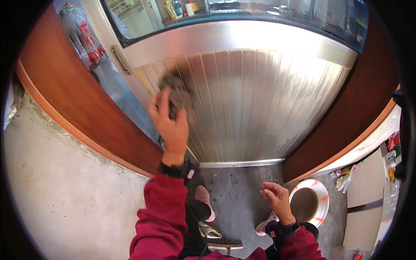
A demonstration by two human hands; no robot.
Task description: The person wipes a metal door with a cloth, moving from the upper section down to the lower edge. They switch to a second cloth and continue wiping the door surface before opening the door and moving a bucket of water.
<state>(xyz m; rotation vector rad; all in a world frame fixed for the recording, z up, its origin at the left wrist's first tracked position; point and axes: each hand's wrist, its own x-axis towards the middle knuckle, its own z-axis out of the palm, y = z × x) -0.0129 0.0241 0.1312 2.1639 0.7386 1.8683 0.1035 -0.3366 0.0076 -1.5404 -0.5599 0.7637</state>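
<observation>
My left hand [170, 126] grips a dark grey rag [178, 96], smeared by motion, against the left part of the ribbed metal lower panel [255, 104] of a glazed door. Above that panel runs a pale metal rail [242, 34], and a recessed handle [121, 60] sits on the left stile. Low at the right, my right hand [277, 202] is open, its fingers loosely bent with nothing visible in them, beside a white basin [321, 198] of murky water.
Brown wooden jambs [73, 86] frame the door. My feet in pink shoes [203, 199] stand on the dark floor [234, 186], near a wooden bar [225, 246]. At the right are white boxy units [364, 186] and plastic bags [346, 178]. A pale wall [65, 182] fills the left.
</observation>
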